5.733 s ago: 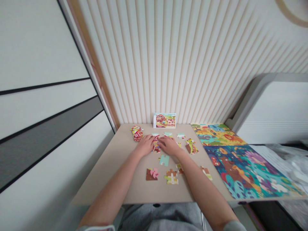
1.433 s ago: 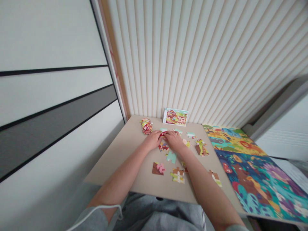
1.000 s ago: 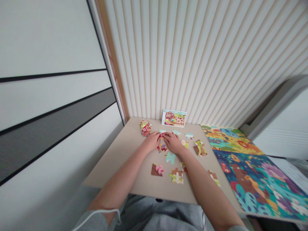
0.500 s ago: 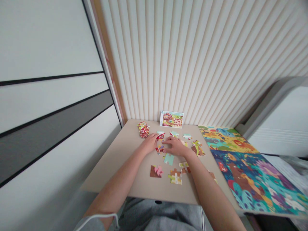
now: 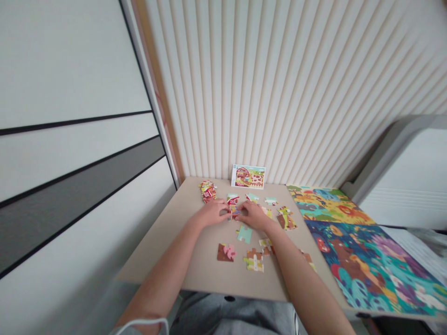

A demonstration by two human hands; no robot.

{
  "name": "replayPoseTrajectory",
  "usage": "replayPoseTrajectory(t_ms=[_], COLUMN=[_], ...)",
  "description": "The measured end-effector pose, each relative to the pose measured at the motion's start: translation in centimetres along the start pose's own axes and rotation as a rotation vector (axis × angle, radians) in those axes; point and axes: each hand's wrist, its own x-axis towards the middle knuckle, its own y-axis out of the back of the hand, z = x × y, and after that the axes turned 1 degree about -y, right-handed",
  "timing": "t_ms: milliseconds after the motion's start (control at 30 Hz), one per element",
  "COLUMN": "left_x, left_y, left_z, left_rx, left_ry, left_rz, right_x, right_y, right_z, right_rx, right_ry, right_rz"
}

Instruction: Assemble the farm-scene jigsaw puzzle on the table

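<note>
The left hand [image 5: 211,213] and right hand [image 5: 253,216] are both on a beige board [image 5: 164,253], palms down, fingers of each hand held together and pointing at each other. The left fingertips [image 5: 224,212] and right fingertips [image 5: 242,213] sit just either side of a small cluster of jigsaw pieces [image 5: 233,213], touching it or very nearly; too small to tell if either hand is actually pinching a piece. Just above the fingertips lies a red barn piece [image 5: 232,200], with two pale teal pieces [image 5: 252,197] [image 5: 270,201] farther up and a yellow-green piece [image 5: 267,211] just beyond the right fingers. Below the fingers is a teal piece [image 5: 244,234], then a brown-and-pink joined pair [image 5: 225,252] and a fence-pattern group [image 5: 253,260]. Right of the right fingers sits a joined animal-pattern group [image 5: 286,220]. Left of the left fingers and up, a stack of pieces [image 5: 207,191] lies on the board. A small farm picture card [image 5: 248,177] stands against the ribbed wall panel [image 5: 244,93], beyond the fingers. Well right of the fingers lie two finished colourful jigsaw puzzles [image 5: 330,204] [image 5: 366,263].
</note>
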Motion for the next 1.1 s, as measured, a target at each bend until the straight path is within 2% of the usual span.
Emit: replayPoseTrajectory(t_ms=[200, 533, 1100], left_x=[-0.2, -0.3, -0.3], left_y=[0.5, 0.5, 0.1], left_z=[-0.2, -0.2, -0.7], left_rx=[0.026, 0.071, -0.054], left_ry=[-0.012, 0.004, -0.01], left_rz=[-0.069, -0.044, -0.062], right_x=[0.1, -0.1, -0.2], right_y=[-0.7, -1.0, 0.0], right_z=[-0.1, -0.6, -0.4], right_rx=[-0.043, -0.079, -0.154], right_ry=[0.024, 0.043, 0.068], right_rz=[0.042, 0.092, -0.043])
